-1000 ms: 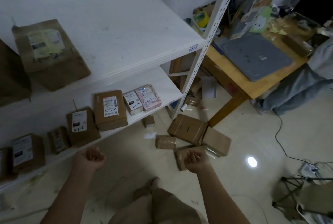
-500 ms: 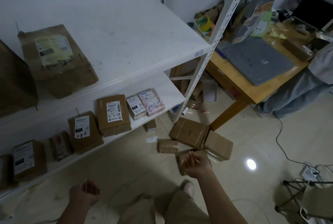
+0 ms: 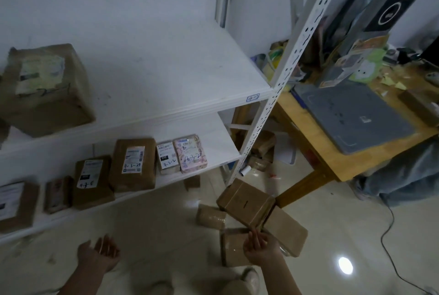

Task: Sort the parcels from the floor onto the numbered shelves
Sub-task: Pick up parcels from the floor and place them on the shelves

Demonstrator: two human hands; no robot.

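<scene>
- Head view, only view: upper shelf (image 3: 166, 76) carries one big brown parcel (image 3: 45, 90) at left, rest of that board bare; a small tag on its front edge reads something like "4-", not fully legible.
- Lower shelf (image 3: 223, 138) has a row of sorted parcels with handwritten codes: labelled brown box (image 3: 133, 164), small white-label box (image 3: 167, 158), pink parcel (image 3: 191, 153), more brown ones to the left, up to the frame edge.
- Still on the floor (image 3: 332, 235): cluster of about four brown parcels just beside the shelf post — large box (image 3: 244, 202), small taped box (image 3: 210, 217), box at right (image 3: 287, 230), and front box (image 3: 231, 249). More parcels look tucked under the table (image 3: 351, 166), hard to count.
- Right hand (image 3: 260, 246) is over the front box, fingers loosely spread, holding nothing; contact with the box unclear.
- Left hand (image 3: 99, 253) open, palm up, empty, above bare floor.
- Judgement: roughly half or more shelved; at least four floor parcels left, front box likely next pick.
</scene>
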